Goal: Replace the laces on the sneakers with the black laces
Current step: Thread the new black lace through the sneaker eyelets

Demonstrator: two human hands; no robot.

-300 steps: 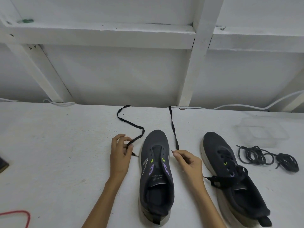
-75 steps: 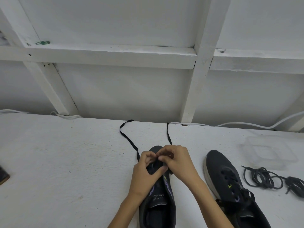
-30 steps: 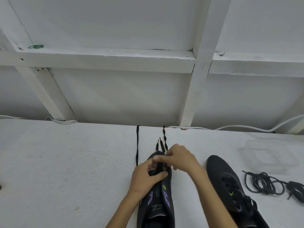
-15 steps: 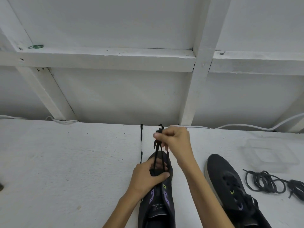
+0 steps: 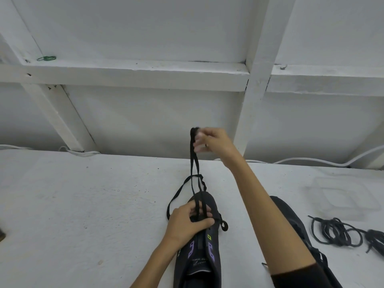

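Note:
A black sneaker (image 5: pixel 199 256) with purple and yellow marks lies toe-away on the white table (image 5: pixel 83 204). My left hand (image 5: pixel 188 222) presses down on its toe and front eyelets. My right hand (image 5: pixel 212 142) is raised above the table's far edge, pinching a flat black lace (image 5: pixel 194 163) that runs taut down into the shoe. A slack loop of the lace hangs to the left of the toe, another end curls at the right. The second sneaker (image 5: pixel 299 231) lies to the right, largely behind my right forearm.
A coil of dark removed laces (image 5: pixel 340 231) lies at the right. Behind it stands a clear plastic container (image 5: pixel 340 196). A white cable (image 5: pixel 311 161) runs along the table's back edge under a white framed wall.
My right hand has risen higher and away from the shoe, drawing the lace up through the front eyelets. The loose lace on the table has been pulled in toward the toe. My left hand stays put.

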